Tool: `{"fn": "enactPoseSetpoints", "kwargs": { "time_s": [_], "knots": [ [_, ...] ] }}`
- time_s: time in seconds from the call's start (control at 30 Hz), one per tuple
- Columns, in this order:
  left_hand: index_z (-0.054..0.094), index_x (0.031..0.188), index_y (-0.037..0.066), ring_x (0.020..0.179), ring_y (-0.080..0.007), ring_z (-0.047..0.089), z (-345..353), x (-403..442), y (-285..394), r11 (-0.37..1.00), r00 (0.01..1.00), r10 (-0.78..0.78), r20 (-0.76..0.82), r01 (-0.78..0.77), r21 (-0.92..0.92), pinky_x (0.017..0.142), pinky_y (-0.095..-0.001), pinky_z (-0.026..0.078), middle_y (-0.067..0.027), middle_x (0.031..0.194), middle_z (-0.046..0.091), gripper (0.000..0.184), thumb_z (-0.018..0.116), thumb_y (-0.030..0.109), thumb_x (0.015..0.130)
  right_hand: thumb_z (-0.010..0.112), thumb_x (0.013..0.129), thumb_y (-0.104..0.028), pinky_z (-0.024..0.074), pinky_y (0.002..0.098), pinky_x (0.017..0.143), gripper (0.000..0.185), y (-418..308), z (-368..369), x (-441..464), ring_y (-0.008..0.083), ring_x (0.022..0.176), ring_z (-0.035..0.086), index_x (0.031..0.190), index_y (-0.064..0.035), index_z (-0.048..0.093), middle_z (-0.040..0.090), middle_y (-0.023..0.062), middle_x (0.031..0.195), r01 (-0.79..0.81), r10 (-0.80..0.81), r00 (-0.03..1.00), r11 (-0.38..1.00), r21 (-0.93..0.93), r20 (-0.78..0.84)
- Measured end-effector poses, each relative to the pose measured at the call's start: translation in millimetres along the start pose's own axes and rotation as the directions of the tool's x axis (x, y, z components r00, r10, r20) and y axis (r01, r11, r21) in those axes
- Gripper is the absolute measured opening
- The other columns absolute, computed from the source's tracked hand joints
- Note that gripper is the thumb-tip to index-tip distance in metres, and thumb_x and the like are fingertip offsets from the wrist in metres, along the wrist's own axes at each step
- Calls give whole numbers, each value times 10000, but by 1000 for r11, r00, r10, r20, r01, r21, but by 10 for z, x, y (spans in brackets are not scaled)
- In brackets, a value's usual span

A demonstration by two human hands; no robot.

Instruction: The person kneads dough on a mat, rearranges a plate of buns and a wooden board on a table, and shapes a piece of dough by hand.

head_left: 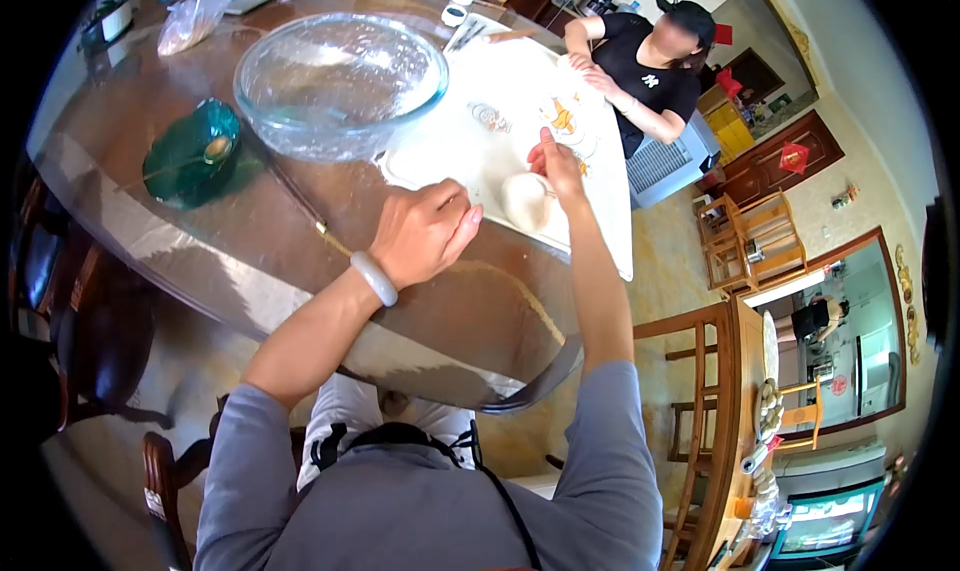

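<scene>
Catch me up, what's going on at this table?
A person is working at a pale, dough-like lump on a white printed mat. Their right hand is right by it, contact unclear; the left hand is loosely curled near the mat's close edge. A large clear glass bowl and a green bowl stand to the left. Across the mat, someone in a black cap and T-shirt has both hands together.

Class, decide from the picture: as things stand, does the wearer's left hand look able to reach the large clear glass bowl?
Probably yes: the clear glass bowl stands just beyond the left hand, with nothing visibly blocking the way. The hand is curled, so it would likely have to open first.
</scene>
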State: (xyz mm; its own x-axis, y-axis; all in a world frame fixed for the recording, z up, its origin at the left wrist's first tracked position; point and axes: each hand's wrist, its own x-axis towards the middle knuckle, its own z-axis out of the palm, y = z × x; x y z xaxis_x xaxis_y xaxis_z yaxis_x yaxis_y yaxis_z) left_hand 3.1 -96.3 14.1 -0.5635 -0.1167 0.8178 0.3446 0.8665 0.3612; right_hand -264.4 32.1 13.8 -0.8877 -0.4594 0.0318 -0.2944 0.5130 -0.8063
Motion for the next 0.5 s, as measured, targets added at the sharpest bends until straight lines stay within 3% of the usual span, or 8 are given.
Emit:
{"fn": "enactPoseSetpoints", "kwargs": {
  "time_s": [0.07,0.13,0.17,0.27,0.3,0.4,0.5],
  "knots": [
    [592,758,5,574,-288,571,8,-11,-14,1000,1000,5,-7,-5,-18,524,-370,458,-107,780,589,130,569,105,839,487,904,-448,475,344,614,473,-131,-69,-242,204,602,600,707,-44,634,616,64,609,103,-103,995,968,-229,12],
    [592,757,4,564,-288,566,-7,-7,-16,1000,1000,-1,-13,1,-15,519,-369,457,-107,777,587,133,572,108,837,499,902,-393,476,384,576,417,-53,44,-406,243,586,603,686,-53,604,613,83,622,243,-308,950,831,-501,-51],
    [589,743,0,548,-284,558,1,-5,-27,1000,999,6,-39,-6,-15,504,-365,452,-106,772,586,149,578,117,836,505,902,-366,477,405,557,392,-24,108,-479,262,578,604,676,-57,589,612,92,628,296,-417,907,723,-624,-54],
    [590,726,6,543,-270,556,8,-13,-34,1000,998,6,-68,-8,-30,490,-356,450,-99,766,582,170,578,132,840,512,902,-280,466,441,509,327,-37,317,-628,317,568,592,657,-67,549,597,112,643,436,-707,705,497,-750,-59],
    [588,720,9,542,-264,556,22,-14,-42,999,998,14,-55,-15,-30,486,-354,450,-95,761,580,174,579,135,840,525,897,-233,467,431,495,289,-21,365,-592,324,549,588,658,-71,546,578,110,634,454,-745,665,456,-765,-49],
    [575,680,22,540,-246,554,73,-48,16,999,1000,27,-15,-28,-43,476,-348,449,-82,722,553,212,586,161,840,505,906,-241,485,438,519,305,-17,407,-373,333,555,599,659,-68,552,592,114,629,473,-727,686,483,-737,-37],
    [549,622,37,545,-231,551,128,-53,79,997,999,47,7,-47,-68,480,-350,453,-73,661,504,280,595,203,843,475,917,-268,508,436,547,325,27,392,-99,352,588,623,692,-61,586,623,143,650,377,-649,761,449,-810,-6]
  ]
}}
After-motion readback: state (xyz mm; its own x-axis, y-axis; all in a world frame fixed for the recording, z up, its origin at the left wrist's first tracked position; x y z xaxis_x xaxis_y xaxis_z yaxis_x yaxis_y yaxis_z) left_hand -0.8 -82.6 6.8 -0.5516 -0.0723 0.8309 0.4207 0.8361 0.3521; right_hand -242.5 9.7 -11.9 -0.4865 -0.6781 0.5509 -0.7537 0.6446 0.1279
